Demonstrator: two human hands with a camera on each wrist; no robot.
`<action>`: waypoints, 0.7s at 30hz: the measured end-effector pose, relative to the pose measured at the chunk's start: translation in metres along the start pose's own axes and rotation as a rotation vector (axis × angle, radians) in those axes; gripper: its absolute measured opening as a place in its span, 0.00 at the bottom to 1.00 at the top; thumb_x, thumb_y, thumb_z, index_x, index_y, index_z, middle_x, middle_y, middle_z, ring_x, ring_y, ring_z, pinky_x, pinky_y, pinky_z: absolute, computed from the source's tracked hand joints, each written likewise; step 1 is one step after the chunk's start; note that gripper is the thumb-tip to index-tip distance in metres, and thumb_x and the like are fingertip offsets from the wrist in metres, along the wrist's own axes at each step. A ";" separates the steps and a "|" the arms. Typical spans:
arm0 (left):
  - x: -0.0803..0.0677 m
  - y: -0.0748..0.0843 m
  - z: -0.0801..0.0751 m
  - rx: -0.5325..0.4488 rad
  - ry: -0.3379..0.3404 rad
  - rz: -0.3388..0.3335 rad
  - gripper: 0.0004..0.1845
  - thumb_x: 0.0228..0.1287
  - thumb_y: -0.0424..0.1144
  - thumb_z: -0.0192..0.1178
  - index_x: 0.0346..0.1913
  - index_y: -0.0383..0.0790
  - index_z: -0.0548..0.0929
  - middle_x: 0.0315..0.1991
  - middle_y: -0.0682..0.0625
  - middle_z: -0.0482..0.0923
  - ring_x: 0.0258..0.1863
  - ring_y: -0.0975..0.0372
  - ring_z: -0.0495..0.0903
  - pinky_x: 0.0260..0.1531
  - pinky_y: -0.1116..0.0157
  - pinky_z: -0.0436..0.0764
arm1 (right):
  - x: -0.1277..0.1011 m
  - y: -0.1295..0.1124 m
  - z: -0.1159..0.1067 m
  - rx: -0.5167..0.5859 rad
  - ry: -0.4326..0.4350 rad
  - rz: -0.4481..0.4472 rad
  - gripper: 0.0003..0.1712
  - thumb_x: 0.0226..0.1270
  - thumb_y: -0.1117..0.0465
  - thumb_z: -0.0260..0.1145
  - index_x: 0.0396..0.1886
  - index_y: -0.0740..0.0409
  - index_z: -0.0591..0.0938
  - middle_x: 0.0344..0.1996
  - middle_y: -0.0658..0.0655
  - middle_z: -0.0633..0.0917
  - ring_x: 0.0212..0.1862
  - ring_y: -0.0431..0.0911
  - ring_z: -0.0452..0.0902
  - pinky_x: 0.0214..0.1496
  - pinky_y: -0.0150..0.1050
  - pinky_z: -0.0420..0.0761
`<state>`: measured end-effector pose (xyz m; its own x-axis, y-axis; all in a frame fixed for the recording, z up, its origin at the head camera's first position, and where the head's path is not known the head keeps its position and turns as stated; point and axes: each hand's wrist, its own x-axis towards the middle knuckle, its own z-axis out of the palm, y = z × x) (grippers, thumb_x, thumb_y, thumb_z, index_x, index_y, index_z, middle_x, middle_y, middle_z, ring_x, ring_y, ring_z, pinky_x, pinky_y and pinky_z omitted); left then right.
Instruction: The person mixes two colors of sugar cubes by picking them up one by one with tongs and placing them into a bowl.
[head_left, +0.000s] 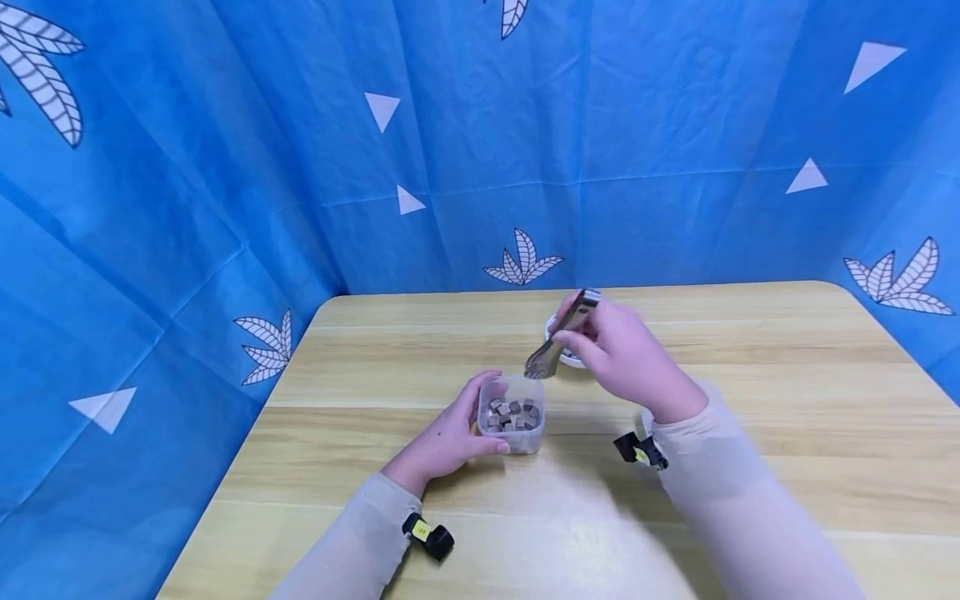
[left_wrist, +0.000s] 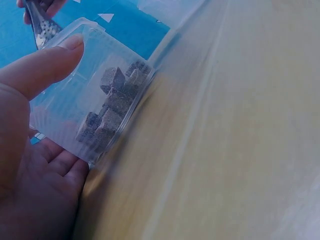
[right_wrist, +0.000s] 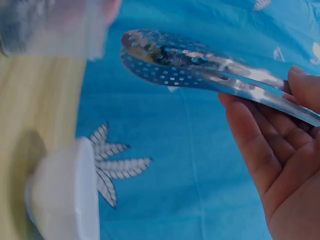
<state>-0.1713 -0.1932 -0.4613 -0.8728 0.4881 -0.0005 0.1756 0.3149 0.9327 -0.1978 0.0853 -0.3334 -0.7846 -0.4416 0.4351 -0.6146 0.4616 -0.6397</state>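
My left hand (head_left: 450, 433) grips a clear plastic container (head_left: 525, 443) on the table, thumb on the near side and fingers around the far side. Several grey-brown stone-like cubes (left_wrist: 117, 102) lie on its bottom. Above the container's far right corner, my right hand (head_left: 630, 358) holds metal tongs (right_wrist: 170, 55) with perforated, rounded ends. The tongs slant down toward the container, their two ends close together with a narrow gap; no cube shows between them. Behind the right hand stands a white bowl (right_wrist: 60, 195), partly hidden in the head view.
The light wooden table (head_left: 375, 350) extends around both hands. A blue curtain (head_left: 480, 150) with leaf and triangle prints hangs along its back and left side. Small black cameras (head_left: 429, 536) are strapped at both wrists.
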 end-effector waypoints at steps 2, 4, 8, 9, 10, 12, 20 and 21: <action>0.000 0.000 0.000 -0.001 -0.003 -0.001 0.58 0.54 0.44 0.78 0.81 0.56 0.49 0.75 0.55 0.61 0.71 0.59 0.65 0.73 0.52 0.58 | 0.000 -0.001 0.008 0.027 -0.033 -0.007 0.07 0.73 0.64 0.66 0.47 0.52 0.79 0.35 0.48 0.85 0.29 0.42 0.77 0.29 0.38 0.78; -0.001 0.000 0.000 0.000 -0.008 -0.001 0.57 0.54 0.44 0.77 0.81 0.56 0.49 0.75 0.56 0.61 0.71 0.59 0.65 0.73 0.51 0.58 | 0.000 -0.002 0.014 0.049 -0.050 -0.021 0.07 0.72 0.65 0.67 0.46 0.52 0.79 0.35 0.48 0.85 0.31 0.41 0.79 0.33 0.39 0.81; -0.002 0.000 0.000 0.023 0.000 -0.010 0.57 0.55 0.45 0.77 0.81 0.56 0.49 0.75 0.56 0.61 0.71 0.58 0.65 0.73 0.49 0.57 | 0.000 -0.002 0.026 0.068 -0.089 -0.043 0.07 0.72 0.65 0.66 0.46 0.53 0.79 0.38 0.47 0.85 0.38 0.40 0.82 0.40 0.39 0.84; -0.002 0.000 0.000 0.033 0.004 -0.014 0.57 0.55 0.46 0.77 0.81 0.56 0.49 0.75 0.55 0.61 0.71 0.58 0.65 0.73 0.49 0.57 | 0.000 -0.002 0.029 0.070 -0.103 -0.048 0.07 0.72 0.65 0.66 0.46 0.53 0.79 0.38 0.46 0.84 0.38 0.39 0.83 0.41 0.38 0.84; -0.002 0.000 -0.001 0.044 0.008 -0.019 0.57 0.55 0.46 0.77 0.81 0.57 0.49 0.75 0.55 0.61 0.71 0.58 0.65 0.73 0.49 0.56 | 0.000 -0.002 0.032 0.063 -0.119 -0.052 0.07 0.72 0.64 0.66 0.47 0.53 0.79 0.38 0.46 0.84 0.39 0.38 0.82 0.42 0.38 0.84; -0.002 0.000 -0.001 0.061 0.014 -0.028 0.57 0.55 0.47 0.77 0.81 0.57 0.49 0.75 0.56 0.61 0.71 0.59 0.65 0.73 0.48 0.55 | -0.001 -0.002 0.037 0.053 -0.150 -0.063 0.07 0.73 0.63 0.66 0.47 0.53 0.78 0.38 0.45 0.84 0.38 0.37 0.82 0.41 0.37 0.84; -0.001 0.000 -0.002 0.057 0.010 -0.015 0.56 0.56 0.48 0.77 0.80 0.57 0.50 0.76 0.57 0.59 0.72 0.59 0.64 0.73 0.49 0.57 | -0.002 0.002 0.055 -0.036 -0.222 -0.068 0.08 0.73 0.59 0.66 0.47 0.51 0.77 0.33 0.43 0.83 0.35 0.35 0.80 0.38 0.35 0.83; -0.001 -0.001 -0.002 0.048 0.008 -0.009 0.56 0.56 0.47 0.77 0.80 0.56 0.50 0.76 0.57 0.59 0.72 0.59 0.64 0.73 0.50 0.58 | -0.002 0.002 0.057 -0.040 -0.224 -0.070 0.08 0.73 0.59 0.66 0.47 0.52 0.77 0.33 0.43 0.83 0.35 0.35 0.80 0.38 0.35 0.83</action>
<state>-0.1711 -0.1954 -0.4612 -0.8780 0.4786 -0.0062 0.1887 0.3580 0.9144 -0.1928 0.0435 -0.3715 -0.7053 -0.6309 0.3233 -0.6729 0.4520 -0.5856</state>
